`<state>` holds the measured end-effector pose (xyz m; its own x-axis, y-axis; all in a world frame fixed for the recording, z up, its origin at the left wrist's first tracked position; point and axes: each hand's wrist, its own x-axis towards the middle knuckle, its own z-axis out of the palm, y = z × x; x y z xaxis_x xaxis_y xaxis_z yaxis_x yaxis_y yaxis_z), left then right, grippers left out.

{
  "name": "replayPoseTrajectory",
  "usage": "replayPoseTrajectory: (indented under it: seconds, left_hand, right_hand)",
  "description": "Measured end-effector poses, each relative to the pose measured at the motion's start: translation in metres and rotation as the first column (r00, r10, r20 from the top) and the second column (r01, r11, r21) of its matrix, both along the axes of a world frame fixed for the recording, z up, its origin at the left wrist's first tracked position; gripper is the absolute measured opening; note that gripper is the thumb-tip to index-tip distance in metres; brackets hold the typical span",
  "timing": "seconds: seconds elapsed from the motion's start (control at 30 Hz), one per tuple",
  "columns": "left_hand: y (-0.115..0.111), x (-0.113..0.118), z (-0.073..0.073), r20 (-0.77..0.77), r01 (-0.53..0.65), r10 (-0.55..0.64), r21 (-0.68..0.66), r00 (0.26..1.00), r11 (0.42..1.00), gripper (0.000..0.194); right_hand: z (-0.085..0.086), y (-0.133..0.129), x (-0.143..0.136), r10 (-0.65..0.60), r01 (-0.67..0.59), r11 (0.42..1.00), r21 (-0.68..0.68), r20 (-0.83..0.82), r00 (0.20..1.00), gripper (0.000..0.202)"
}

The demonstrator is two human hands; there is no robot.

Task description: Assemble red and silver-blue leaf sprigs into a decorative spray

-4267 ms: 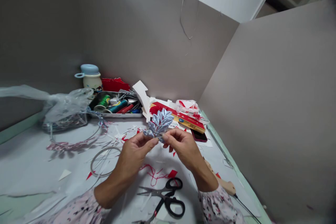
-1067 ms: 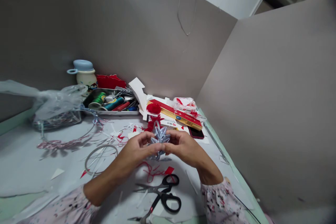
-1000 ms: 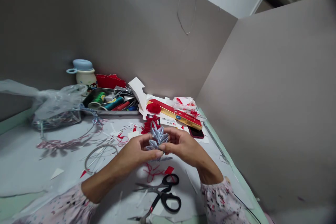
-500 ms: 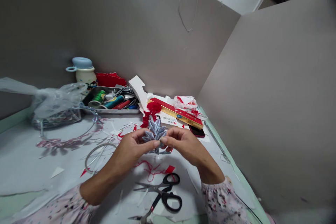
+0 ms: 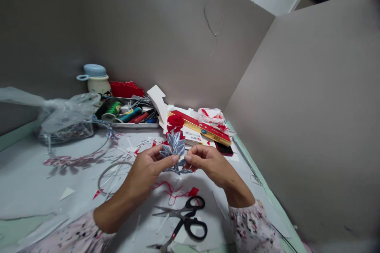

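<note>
Several pointed silvery-blue leaves [image 5: 175, 144] (glossy, creased), fanned out, left hand [image 5: 148, 166] pinching.

The leafy piece [image 5: 175, 145] looks like shiny silver-blue cloth, creased along each leaf; the scissors [image 5: 190, 216] have metal blades and dark, plastic-looking handles; the tray [image 5: 136, 125] is smooth, glossy metal; the bag [image 5: 63, 112] is thin, clear, crinkled plastic; the wall [image 5: 154, 43] looks matt.
</note>
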<state>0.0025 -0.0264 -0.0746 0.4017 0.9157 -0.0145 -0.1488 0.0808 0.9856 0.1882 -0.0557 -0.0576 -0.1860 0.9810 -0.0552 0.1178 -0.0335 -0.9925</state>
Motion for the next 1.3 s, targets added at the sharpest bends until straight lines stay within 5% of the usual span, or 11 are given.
replayPoseTrajectory:
  seconds: [0.23, 0.53, 0.8, 1.0, 1.3]
  left_hand:
    - [-0.003, 0.001, 0.002, -0.151, -0.059, 0.077, 0.116, 0.986, 0.991, 0.017]
    - [-0.006, 0.003, -0.001, -0.034, -0.063, 0.065, 0.044, 0.997, 0.997, 0.018]
    - [-0.006, 0.002, -0.003, -0.046, -0.053, 0.057, 0.068, 0.997, 0.996, 0.02]
    - [-0.006, 0.004, -0.006, -0.148, -0.015, 0.031, 0.108, 0.989, 0.994, 0.019]
    - [-0.006, 0.005, -0.009, -0.152, -0.033, 0.051, 0.12, 0.987, 0.992, 0.021]
  right_hand:
    - [0.0, 0.0, -0.006, -0.098, 0.097, 0.989, 0.111, 0.007, 0.995, 0.023]
    - [-0.007, 0.003, -0.003, -0.088, 0.09, 0.994, 0.06, -0.035, 0.996, 0.022]
    - [-0.005, 0.001, 0.003, -0.01, 0.01, 1.0, 0.016, -0.018, 1.0, 0.022]
    - [-0.001, 0.002, -0.002, -0.12, 0.123, 0.984, 0.125, -0.029, 0.992, 0.023]
    - [-0.01, 0.006, 0.002, -0.069, 0.072, 0.995, 0.076, -0.041, 0.997, 0.024]
